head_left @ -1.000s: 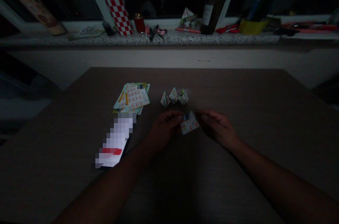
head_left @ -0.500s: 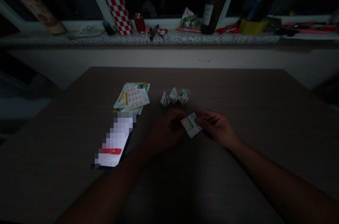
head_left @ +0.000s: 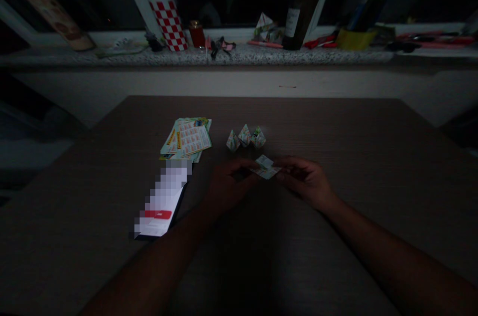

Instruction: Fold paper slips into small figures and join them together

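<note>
A small folded piece of printed paper (head_left: 266, 170) is held between my two hands, just above the table. My left hand (head_left: 233, 176) pinches its left corner between thumb and fingers. On the other side, my right hand (head_left: 304, 176) grips the right corner the same way. The paper's upper flap shows pale, with coloured print below it. Just beyond my hands stand three small pointed folded paper pieces (head_left: 245, 137), side by side. The dim light hides the fingertips in part.
On the left lies a stack of printed leaflets (head_left: 192, 139), with a lit phone (head_left: 159, 224) nearer to me on the wooden table (head_left: 354, 147). Behind, a stone windowsill (head_left: 254, 57) holds a red-and-white checked bottle (head_left: 170, 25), a dark labelled bottle (head_left: 293, 25) and a yellow holder (head_left: 354, 40).
The paper has turned from a tilted square facing me to a flatter pose with a flap showing. My left hand has come to its left corner and taken hold.
</note>
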`<state>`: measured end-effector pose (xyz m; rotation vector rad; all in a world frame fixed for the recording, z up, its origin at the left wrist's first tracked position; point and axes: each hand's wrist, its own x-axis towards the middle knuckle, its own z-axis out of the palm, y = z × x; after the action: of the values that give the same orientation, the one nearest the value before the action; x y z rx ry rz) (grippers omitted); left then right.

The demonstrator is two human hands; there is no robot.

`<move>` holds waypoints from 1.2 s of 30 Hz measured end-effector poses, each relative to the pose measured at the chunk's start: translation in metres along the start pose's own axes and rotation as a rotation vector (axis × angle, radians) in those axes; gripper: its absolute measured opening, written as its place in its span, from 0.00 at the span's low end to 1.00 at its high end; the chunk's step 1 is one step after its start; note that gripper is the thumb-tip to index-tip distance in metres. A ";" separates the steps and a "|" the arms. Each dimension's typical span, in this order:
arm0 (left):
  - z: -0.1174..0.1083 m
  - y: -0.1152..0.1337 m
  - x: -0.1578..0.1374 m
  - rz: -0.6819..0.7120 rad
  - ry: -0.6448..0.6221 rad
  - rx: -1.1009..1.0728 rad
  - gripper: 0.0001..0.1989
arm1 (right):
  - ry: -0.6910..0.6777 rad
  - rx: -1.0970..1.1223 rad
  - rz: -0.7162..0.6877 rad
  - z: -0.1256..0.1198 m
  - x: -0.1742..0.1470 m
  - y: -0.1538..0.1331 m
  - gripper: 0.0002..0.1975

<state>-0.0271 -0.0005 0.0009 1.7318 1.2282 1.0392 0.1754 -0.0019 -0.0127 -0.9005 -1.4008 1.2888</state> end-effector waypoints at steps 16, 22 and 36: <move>-0.004 0.005 0.005 0.049 0.011 -0.149 0.05 | 0.141 -0.038 -0.072 0.001 0.003 -0.001 0.07; 0.005 0.009 0.001 -0.034 0.091 -0.203 0.02 | 0.135 -0.038 -0.090 0.009 0.003 -0.006 0.07; 0.017 0.015 -0.003 -0.179 0.152 -0.237 0.06 | 0.297 -0.076 -0.009 0.019 -0.001 -0.002 0.12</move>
<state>-0.0072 -0.0094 0.0073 1.3581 1.2720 1.1732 0.1571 -0.0074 -0.0102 -1.0870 -1.2232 1.0508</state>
